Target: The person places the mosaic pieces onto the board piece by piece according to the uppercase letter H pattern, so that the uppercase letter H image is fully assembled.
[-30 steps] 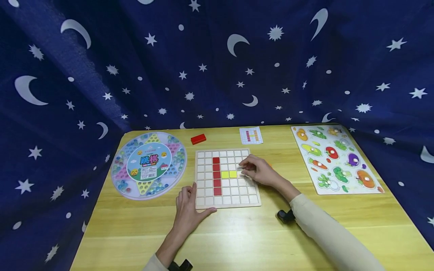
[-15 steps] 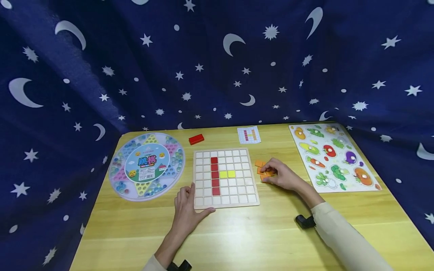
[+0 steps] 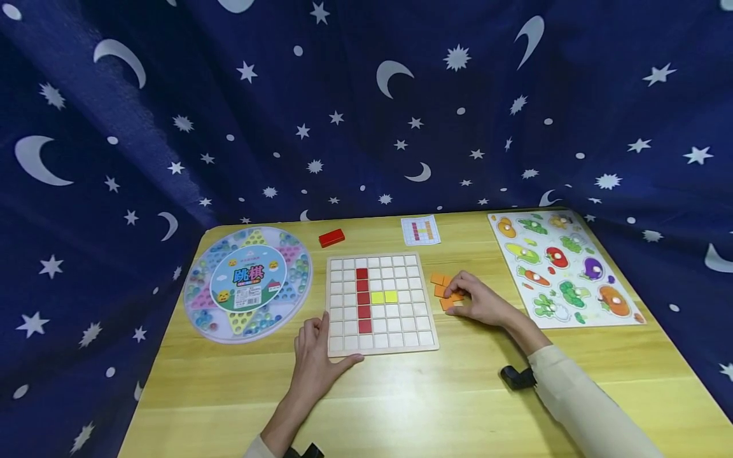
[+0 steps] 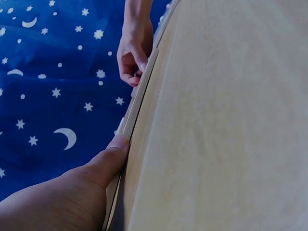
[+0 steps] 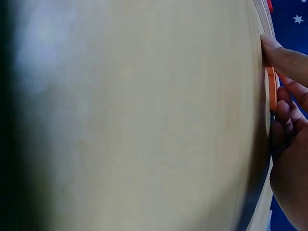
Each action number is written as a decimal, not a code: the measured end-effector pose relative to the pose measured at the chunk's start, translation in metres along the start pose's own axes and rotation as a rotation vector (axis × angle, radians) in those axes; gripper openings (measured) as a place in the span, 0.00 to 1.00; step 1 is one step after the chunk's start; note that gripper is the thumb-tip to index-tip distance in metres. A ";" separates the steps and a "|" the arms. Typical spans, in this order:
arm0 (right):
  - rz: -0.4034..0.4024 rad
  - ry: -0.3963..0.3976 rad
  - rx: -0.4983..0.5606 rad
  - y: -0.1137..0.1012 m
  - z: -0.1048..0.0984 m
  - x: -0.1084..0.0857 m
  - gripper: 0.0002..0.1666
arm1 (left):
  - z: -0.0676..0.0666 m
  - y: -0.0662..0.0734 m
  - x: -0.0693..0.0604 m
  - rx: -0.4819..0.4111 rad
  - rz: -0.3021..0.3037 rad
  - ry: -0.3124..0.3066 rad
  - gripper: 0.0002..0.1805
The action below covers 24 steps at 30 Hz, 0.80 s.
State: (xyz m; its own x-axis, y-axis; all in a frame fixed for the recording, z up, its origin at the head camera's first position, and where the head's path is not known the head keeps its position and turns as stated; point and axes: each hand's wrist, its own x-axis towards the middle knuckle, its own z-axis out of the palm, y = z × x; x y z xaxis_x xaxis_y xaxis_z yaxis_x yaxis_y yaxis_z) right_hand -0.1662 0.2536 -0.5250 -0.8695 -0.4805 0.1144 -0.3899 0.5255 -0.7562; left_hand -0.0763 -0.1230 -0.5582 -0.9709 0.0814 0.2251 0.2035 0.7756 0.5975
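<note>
A white-squared grid board (image 3: pixel 380 337) holds a column of red tiles (image 3: pixel 363 297) and two yellow tiles (image 3: pixel 383 297). At its lower left corner rests the left hand (image 3: pixel 312 359), thumb along the front edge and fingertips at the left side; the left wrist view shows that thumb (image 4: pixel 113 156) against the board's rim. Right of the board, the right hand (image 3: pixel 483 302) touches a group of orange tiles (image 3: pixel 441 278), thumb and forefinger apart around some of them. In the right wrist view an orange tile (image 5: pixel 272 89) shows beside its fingers (image 5: pixel 284 103); no firm pinch is visible.
A round marble game board (image 3: pixel 249 321) lies at the left. Behind the grid are a red block (image 3: pixel 331 238) and a printed pattern card (image 3: pixel 420 230). A vegetable puzzle board (image 3: pixel 564 280) lies at the right, with a starry curtain behind the table.
The right hand has left the grid board's right side and moved right to the orange tiles, where it has stayed over the last half second. The left hand keeps its place.
</note>
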 end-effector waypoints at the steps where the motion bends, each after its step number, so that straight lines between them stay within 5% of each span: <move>1: -0.008 0.001 -0.005 0.001 0.000 0.000 0.16 | 0.000 0.000 0.000 0.003 0.001 0.003 0.61; 17: 0.022 -0.041 0.010 0.006 -0.002 -0.002 0.15 | 0.000 0.000 0.000 -0.009 0.008 0.005 0.61; 24: 0.051 -0.040 0.032 -0.022 -0.006 -0.002 0.14 | 0.000 0.000 -0.001 0.002 0.020 0.011 0.61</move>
State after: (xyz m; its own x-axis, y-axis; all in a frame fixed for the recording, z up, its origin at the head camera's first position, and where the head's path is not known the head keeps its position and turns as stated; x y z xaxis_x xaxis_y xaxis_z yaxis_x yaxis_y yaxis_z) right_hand -0.1573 0.2474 -0.5049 -0.8749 -0.4818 0.0497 -0.3348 0.5275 -0.7808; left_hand -0.0751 -0.1229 -0.5584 -0.9652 0.0895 0.2455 0.2224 0.7750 0.5915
